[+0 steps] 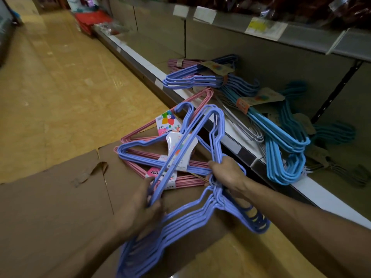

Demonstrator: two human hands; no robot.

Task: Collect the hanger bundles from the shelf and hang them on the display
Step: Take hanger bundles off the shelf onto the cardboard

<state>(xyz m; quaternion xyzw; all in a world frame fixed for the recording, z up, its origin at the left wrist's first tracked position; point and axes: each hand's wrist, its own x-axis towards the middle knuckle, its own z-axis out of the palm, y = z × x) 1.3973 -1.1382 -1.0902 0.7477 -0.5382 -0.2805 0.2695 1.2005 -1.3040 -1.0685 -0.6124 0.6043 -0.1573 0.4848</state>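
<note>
The fingers of the left hand [144, 205] and right hand [224, 173] curl tight around purple hanger bundles [180, 223]. Pink bundles [186, 181] lie below on flat cardboard [50, 197]. The wires look tangled, I think, so a pull could drag some off. More bundles [281, 133] wait near the shelf's [321, 199] front edge, above a yellow floor [60, 87].

left grip [144, 205] + right grip [226, 173]: holding purple hanger bundles [180, 223] | pink bundles [140, 135]: on cardboard [50, 207]
</note>
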